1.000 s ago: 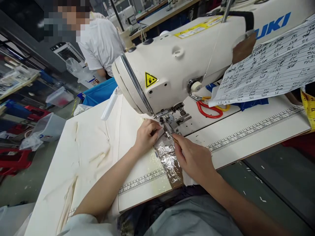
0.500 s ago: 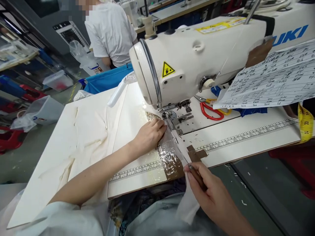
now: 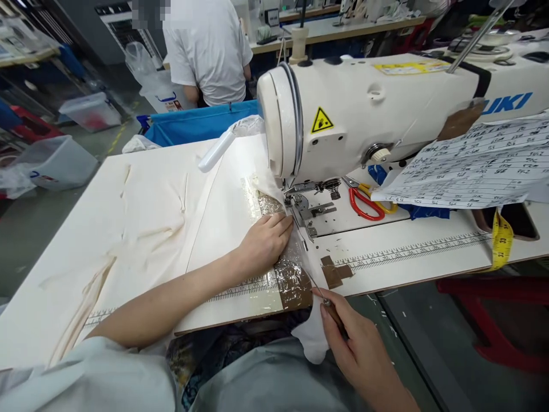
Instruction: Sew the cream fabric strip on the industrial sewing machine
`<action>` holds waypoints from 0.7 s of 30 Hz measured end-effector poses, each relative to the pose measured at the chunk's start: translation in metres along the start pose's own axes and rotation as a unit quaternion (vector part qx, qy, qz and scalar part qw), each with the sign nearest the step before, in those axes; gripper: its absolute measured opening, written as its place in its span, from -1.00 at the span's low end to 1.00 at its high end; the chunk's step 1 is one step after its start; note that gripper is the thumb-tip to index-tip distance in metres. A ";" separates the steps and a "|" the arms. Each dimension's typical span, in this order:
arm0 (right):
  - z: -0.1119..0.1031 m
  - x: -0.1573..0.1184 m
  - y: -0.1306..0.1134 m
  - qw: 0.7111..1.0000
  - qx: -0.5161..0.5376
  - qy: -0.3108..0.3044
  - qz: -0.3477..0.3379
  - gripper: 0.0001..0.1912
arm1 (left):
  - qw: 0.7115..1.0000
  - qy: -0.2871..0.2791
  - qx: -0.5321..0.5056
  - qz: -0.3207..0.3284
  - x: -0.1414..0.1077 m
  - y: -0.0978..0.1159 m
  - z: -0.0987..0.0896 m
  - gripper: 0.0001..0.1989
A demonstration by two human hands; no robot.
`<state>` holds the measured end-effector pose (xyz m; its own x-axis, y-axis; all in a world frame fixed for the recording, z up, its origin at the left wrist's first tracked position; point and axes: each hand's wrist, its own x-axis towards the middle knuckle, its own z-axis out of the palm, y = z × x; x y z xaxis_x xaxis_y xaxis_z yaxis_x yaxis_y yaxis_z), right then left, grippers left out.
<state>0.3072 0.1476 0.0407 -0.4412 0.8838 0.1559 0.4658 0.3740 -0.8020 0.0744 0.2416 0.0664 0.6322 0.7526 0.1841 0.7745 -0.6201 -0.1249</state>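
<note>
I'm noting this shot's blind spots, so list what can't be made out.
All in the head view:
Brown wooden-handled metal tool: grip partly hidden by the right hand; tip too fine to tell whether it touches the thin white fabric.
Whatever lies beneath the left hand: covered by it.
White handwritten paper sheet: much writing too small; right side cut off by the picture's edge.
Scissors with red and yellow handles: yellow loop partly behind the sheet.

A hand could cross the white ruler-printed worktop (image 3: 386,243) at front right; behind, a bulky white sewing machine (image 3: 351,117) and seemingly overhanging, handwritten paper sheet (image 3: 472,166) obstruct.
</note>
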 end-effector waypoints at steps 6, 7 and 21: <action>-0.005 0.006 -0.007 0.999 0.033 -0.015 0.016 -0.73 | 0.999 0.009 -0.025 -0.026 0.000 -0.004 0.003 -0.58; -0.005 0.007 -0.008 0.999 0.045 -0.017 0.025 -0.73 | 0.999 0.012 -0.035 -0.034 0.000 -0.006 0.005 -0.58; 0.003 0.010 -0.011 0.881 0.380 0.004 0.282 -0.51 | 0.991 0.062 -0.115 -0.019 -0.002 -0.021 0.014 -0.59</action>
<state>0.2957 0.1514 0.0495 -0.2969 0.8720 -0.3891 -0.0411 -0.4188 -0.9072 0.0567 0.2564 0.0549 0.5848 0.7516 0.3050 0.7632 -0.6373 0.1071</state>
